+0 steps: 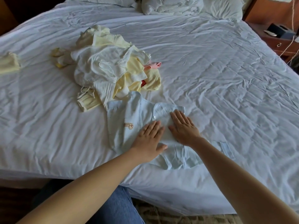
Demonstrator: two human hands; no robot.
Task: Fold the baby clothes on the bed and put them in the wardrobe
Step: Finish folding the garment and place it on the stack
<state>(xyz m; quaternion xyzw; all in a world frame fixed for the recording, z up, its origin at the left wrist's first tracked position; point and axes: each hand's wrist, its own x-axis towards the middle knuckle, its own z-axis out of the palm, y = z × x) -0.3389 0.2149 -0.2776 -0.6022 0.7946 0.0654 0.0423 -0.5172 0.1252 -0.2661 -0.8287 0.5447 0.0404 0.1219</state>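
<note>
Pressing flat, fingers straight, with left hand (149,139) and right hand (183,126) side by side on a pale blue baby garment (129,115). Lies spread on the white bed (226,78) near its front edge, touching a heap of yellow and white baby clothes (110,65) just beyond.

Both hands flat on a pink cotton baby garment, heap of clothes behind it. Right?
No. Head view: left hand and right hand lie flat on a pale blue, not pink, cotton baby garment, heap of yellow and white clothes behind it.
</note>
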